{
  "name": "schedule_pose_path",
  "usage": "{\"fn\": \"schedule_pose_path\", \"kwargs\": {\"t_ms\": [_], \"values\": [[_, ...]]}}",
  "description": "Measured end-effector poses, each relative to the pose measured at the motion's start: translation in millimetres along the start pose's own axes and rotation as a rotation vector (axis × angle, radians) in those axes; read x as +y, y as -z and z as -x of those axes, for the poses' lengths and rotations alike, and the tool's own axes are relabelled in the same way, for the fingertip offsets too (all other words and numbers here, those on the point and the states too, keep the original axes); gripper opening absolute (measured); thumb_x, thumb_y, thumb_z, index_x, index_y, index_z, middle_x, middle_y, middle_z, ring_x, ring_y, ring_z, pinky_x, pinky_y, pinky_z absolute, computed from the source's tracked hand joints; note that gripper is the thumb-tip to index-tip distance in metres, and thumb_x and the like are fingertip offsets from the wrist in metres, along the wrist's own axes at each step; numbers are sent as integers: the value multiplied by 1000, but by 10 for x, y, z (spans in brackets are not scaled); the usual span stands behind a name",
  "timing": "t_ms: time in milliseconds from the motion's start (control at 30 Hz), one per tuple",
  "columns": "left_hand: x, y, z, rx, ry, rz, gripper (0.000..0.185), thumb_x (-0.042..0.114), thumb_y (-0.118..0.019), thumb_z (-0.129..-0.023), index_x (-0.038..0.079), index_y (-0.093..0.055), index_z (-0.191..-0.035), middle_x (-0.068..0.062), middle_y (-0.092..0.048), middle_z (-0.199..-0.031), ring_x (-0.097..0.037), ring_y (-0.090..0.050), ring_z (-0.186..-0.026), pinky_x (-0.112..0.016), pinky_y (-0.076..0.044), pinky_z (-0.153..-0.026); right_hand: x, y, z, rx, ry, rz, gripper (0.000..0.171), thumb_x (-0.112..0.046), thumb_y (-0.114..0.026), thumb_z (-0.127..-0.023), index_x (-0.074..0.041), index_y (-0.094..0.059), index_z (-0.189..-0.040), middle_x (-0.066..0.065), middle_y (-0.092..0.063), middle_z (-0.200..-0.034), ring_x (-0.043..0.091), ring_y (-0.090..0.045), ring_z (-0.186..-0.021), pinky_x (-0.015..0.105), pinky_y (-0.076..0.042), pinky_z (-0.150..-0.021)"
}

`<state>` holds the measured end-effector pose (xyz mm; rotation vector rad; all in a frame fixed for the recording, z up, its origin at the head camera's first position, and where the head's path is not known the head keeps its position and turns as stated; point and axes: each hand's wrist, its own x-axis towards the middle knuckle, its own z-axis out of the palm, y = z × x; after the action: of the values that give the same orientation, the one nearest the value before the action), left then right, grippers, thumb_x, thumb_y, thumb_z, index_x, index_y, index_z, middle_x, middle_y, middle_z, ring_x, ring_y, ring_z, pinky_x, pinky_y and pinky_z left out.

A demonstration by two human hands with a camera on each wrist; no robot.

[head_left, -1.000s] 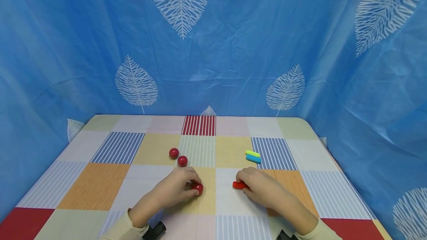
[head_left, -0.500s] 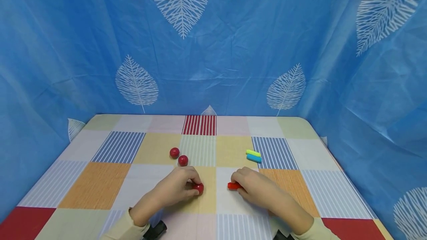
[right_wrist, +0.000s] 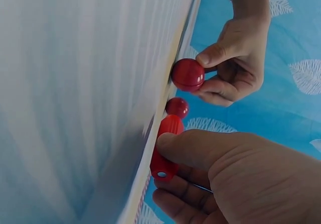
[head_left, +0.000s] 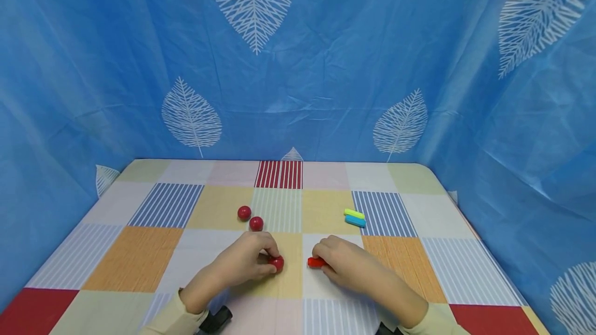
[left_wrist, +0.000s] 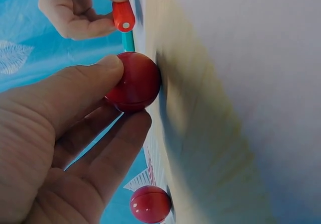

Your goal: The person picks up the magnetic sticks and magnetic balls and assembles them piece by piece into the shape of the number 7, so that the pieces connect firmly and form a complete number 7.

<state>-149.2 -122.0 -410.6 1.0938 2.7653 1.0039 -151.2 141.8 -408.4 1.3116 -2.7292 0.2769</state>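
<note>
On a table spread with a patchwork tablecloth (head_left: 123, 260), a cream sleeve (head_left: 172, 317) is seen at far left, with a black wrist device (head_left: 217, 319) fixed beside its cuff. Beyond, on a yellow patch, a glossy red ball (head_left: 244, 213) is set down; just beside it, nearer the person, a second red ball (head_left: 256, 224) is placed on a pale striped patch. In front of the pair, a third red ball (head_left: 277, 264) (a fine seam is shown around it in the wrist views) is grasped by the left hand (head_left: 246, 257), pinched between thumb and fingers at another yellow patch; whether the cloth is touched by it cannot be told.

To the right, across a short gap, a stubby red stick (head_left: 315, 262), ridged at one end and marked with a pale dot at the other, is gripped between the thumb and fingers of the right hand (head_left: 346, 263) and held sideways by a white patch. Farther back and to the right, a yellow-green stick (head_left: 354, 213) and a blue stick (head_left: 355, 221) are laid side by side at the edge of a blue-striped patch. The whole scene is backed by a blue curtain (head_left: 321, 71) printed with white leaves.
</note>
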Motion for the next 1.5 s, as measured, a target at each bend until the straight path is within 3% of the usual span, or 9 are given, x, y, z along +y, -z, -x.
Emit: {"fn": "schedule_pose_path", "kwargs": {"t_ms": [333, 1100, 1500], "values": [[-3, 52, 15, -31, 37, 30, 21, 9, -79, -67, 16, -62, -77, 11, -56, -78, -5, -54, -75, -19, -49, -66, -82, -10, -87, -22, 24, -29, 16, -15, -67, -79, -17, -58, -92, -11, -51, -83, 4, -47, -76, 21, -45, -70], [-49, 60, 23, -56, 11, 47, 23, 8, -80, -66, 15, -60, -76, 9, -56, -77, -8, -55, -74, -18, -49, -66, -186, -71, -252, 1, 84, -97, 13, -16, -67, -79, -17, -59, -90, -12, -51, -80, 3, -45, -73, 17, -42, -68], [-64, 48, 24, -43, -8, 12, 24, 9, -80, -66, 17, -59, -75, 11, -56, -77, -6, -55, -74, -20, -48, -66, -250, -93, -334, 55, 144, -86, 13, -15, -68, -78, -16, -59, -87, -11, -52, -77, 2, -44, -70, 14, -40, -65]]}}
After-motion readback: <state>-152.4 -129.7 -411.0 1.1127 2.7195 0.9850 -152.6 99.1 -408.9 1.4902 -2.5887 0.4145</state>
